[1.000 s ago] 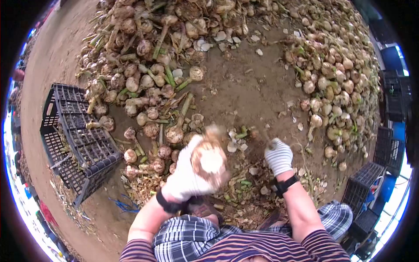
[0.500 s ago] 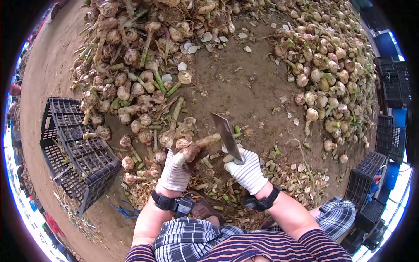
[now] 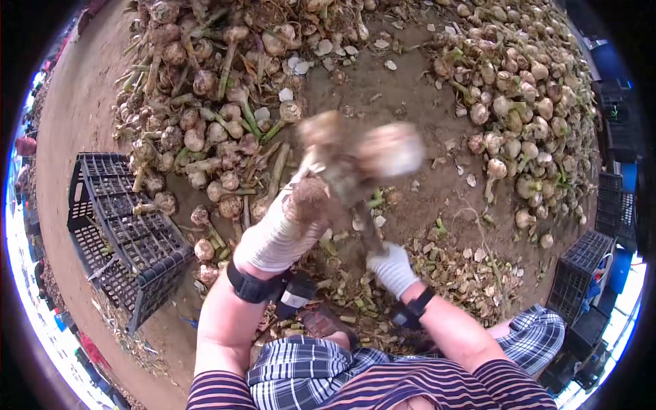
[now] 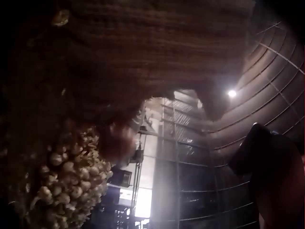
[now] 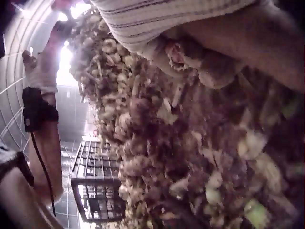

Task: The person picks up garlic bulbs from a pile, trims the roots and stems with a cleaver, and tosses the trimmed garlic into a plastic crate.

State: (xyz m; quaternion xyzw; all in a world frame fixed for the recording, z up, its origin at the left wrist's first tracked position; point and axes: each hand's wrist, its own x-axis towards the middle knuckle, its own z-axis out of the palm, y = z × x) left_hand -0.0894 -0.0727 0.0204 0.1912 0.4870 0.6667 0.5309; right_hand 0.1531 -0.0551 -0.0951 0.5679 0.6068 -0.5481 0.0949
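Note:
In the head view the left hand (image 3: 283, 229), in a white glove soiled brown at the fingers, is raised and blurred. A blurred pale garlic bulb (image 3: 391, 149) is beside its fingertips; whether the fingers hold it cannot be told. The right hand (image 3: 394, 270), gloved, grips the handle of a flat-bladed tool (image 3: 370, 231), whose top is blurred behind the left hand's fingers. The left wrist view shows the dark glove (image 4: 157, 52) close up. Curled, dirt-stained fingers of the right hand (image 5: 157, 33) show in the right wrist view, its tool hidden there.
Garlic with stalks (image 3: 198, 130) is heaped at the left and top, trimmed bulbs (image 3: 526, 109) at the right. A black crate (image 3: 133, 225) lies tilted at the left; more crates (image 3: 579, 270) stand at the right. Cut stalks and skins (image 3: 444, 273) litter the ground near the legs.
The left hand moved up from beside the blade, where it held a stalked bulb half a second ago. The right hand, still gripping the tool, has dropped slightly.

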